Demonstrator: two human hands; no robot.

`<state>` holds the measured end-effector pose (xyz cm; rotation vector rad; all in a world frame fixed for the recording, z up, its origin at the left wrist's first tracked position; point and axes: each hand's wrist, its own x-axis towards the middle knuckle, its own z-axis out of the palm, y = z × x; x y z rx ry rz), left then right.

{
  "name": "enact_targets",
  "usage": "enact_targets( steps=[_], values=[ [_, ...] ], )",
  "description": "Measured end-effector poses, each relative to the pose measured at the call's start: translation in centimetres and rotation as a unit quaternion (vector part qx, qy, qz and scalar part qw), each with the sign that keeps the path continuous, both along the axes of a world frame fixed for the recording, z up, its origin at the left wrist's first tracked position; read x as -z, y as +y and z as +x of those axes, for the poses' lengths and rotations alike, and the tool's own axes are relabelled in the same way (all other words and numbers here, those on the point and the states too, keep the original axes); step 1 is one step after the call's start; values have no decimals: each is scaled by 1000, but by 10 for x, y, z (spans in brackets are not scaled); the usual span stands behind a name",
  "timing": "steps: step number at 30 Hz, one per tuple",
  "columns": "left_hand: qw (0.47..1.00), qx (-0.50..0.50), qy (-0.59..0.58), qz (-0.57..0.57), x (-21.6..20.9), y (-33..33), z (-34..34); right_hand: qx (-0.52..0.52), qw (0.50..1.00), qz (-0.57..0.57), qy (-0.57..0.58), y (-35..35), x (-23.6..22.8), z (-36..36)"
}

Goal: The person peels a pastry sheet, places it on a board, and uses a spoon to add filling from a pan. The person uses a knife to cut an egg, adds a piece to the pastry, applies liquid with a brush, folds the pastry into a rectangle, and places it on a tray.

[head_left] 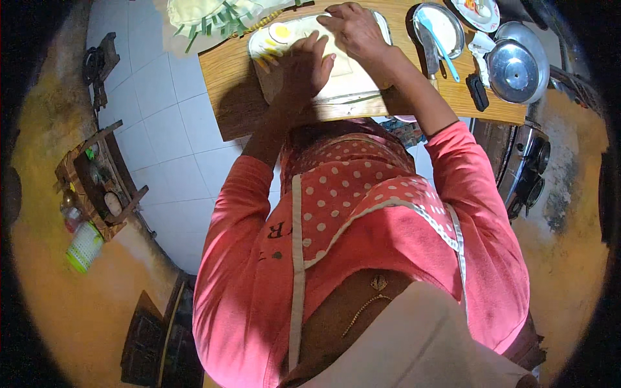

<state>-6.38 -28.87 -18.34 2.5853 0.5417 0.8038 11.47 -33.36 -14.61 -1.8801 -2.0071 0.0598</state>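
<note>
A rectangular tray [257, 72] with a pale rim holds a smooth, cream-coloured layer [352, 77] near the table's front edge. At its upper left lies a round white piece with a yellow centre [280, 32], like a slice of boiled egg. Yellow strips [266, 55] sit beside it. My left hand [307, 68] rests over the tray's left part, its fingers spread and touching the pale surface. Over the far right part, my right hand [359, 31] bends its fingers down and inward. Whatever they may pinch is hidden.
Right of the tray stand a bowl of white cream [445, 29] with a blue spatula [440, 42], a knife [429, 52], a plate [480, 11] and a metal lid [513, 70]. A black object [477, 92] lies near the edge. Green strips [210, 24] lie at the far left.
</note>
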Motion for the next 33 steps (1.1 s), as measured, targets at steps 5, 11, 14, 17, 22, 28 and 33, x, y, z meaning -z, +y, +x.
enact_targets(
  steps=[5,11,14,17,22,28,33],
  values=[
    [992,-38,119,-18,-3,9,13,27,1000,4,7,-21,17,-7],
    [986,-85,143,30,-7,9,27,67,997,5,23,-25,25,-3],
    [983,-82,166,16,-2,14,19,70,996,30,54,-30,14,0],
    [997,-56,51,-17,2,15,-1,48,994,42,86,-57,-1,0],
    [986,101,107,-74,-17,-14,-43,-54,995,17,85,-95,-4,-23],
    [978,122,124,-114,-16,-17,-43,-88,995,-20,41,-83,13,-25],
    [988,88,115,-62,-23,-9,-37,-103,990,-3,93,-70,7,-15]
  ],
)
